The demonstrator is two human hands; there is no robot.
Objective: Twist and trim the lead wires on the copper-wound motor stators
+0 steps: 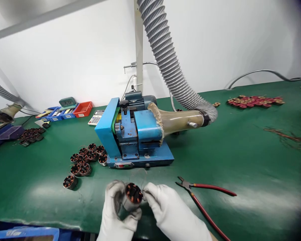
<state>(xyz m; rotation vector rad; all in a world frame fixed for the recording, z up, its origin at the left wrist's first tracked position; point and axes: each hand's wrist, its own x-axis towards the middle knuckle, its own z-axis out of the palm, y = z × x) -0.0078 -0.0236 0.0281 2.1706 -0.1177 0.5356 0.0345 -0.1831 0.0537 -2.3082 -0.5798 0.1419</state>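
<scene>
Stator [132,198], one, pinched in left hand [114,203]; right hand [165,203], fingertips pressed together, at its rim; ten more stators [84,160] nearby.

Wound core [131,203] partly behind left hand [112,207], hose [169,57] cut off above

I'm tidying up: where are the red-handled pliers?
In the head view, the pliers lie open on the green table, just right of the gloved right hand.

Two hands [112,206], one held coil [132,199], ten coils [83,159] beside one machine [129,125], one pair of pliers [188,185], one calculator [96,117], one red tray [83,109]
</scene>
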